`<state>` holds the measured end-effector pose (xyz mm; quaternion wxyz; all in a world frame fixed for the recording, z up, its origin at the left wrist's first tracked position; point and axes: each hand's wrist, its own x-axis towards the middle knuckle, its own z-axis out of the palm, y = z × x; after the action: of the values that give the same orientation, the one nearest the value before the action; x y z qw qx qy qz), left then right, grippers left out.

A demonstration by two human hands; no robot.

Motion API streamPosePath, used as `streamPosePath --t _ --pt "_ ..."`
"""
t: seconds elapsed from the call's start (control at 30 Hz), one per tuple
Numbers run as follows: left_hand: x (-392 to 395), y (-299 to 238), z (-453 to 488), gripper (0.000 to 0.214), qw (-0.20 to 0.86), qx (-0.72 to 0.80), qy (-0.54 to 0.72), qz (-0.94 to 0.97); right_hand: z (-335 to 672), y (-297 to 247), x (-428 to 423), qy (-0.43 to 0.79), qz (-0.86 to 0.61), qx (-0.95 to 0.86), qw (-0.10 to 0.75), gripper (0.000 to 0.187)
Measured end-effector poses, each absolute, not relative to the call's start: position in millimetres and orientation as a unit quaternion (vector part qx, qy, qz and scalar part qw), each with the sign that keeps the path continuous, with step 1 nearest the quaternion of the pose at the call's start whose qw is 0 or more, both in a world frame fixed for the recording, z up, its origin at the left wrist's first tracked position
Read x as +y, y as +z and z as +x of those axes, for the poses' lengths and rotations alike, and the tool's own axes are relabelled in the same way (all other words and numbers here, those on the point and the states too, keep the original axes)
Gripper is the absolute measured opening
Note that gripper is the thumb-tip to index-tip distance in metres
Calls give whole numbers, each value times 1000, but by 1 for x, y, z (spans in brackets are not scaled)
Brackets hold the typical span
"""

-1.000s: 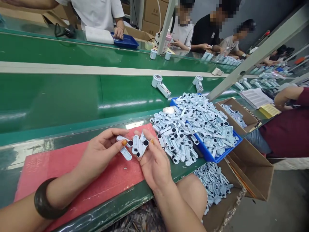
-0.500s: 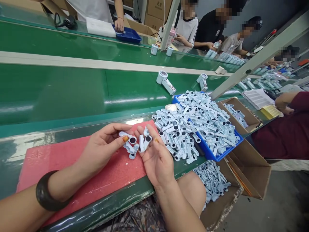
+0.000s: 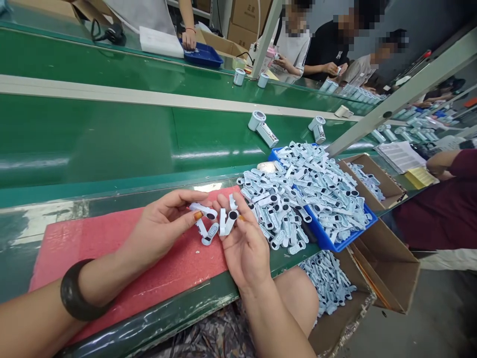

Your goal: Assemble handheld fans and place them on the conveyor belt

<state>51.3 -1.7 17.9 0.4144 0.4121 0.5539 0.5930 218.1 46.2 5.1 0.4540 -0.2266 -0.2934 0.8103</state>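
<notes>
1. Landmark: red mat (image 3: 171, 276), lying on the bench in front of me.
2. My left hand (image 3: 166, 221), over the mat: thumb and fingertips pinched on a pale piece (image 3: 204, 211) with a black oval end; remaining fingers loosely curled.
3. Two more pieces (image 3: 210, 233) just under that pinch, over the mat; can't tell if gripped or resting.
4. My right hand (image 3: 248, 243), at the mat's right end: palm up, half cupped, fingers curled, cradling a small cluster (image 3: 229, 221), one black oval showing.
5. Hands close together above the mat, narrow gap between their pieces.
6. Loose pile (image 3: 278, 219) of similar pieces, just right of the mat.
7. Blue tray (image 3: 324, 239), farther right of the mat, heaped with more.
8. Green belt (image 3: 122, 144), beyond the mat; two handheld units (image 3: 267, 134) on it, beyond the mat's right end.
</notes>
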Motion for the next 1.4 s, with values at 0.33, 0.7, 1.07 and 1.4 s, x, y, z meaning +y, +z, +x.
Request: streamPosePath --t 0.33,0.7,1.07,1.4 --pt "-1 26 55 19 412 539 599 425 219 5 46 800 -228 -307 462 44" --pt "-1 24 57 26 428 546 595 406 219 4 43 805 -227 -295 463 42" --pt "-2 18 51 31 399 578 585 405 217 -2 36 712 -274 -465 448 39" --pt "0 17 50 30 404 575 595 391 222 6 43 588 -332 -606 419 28"
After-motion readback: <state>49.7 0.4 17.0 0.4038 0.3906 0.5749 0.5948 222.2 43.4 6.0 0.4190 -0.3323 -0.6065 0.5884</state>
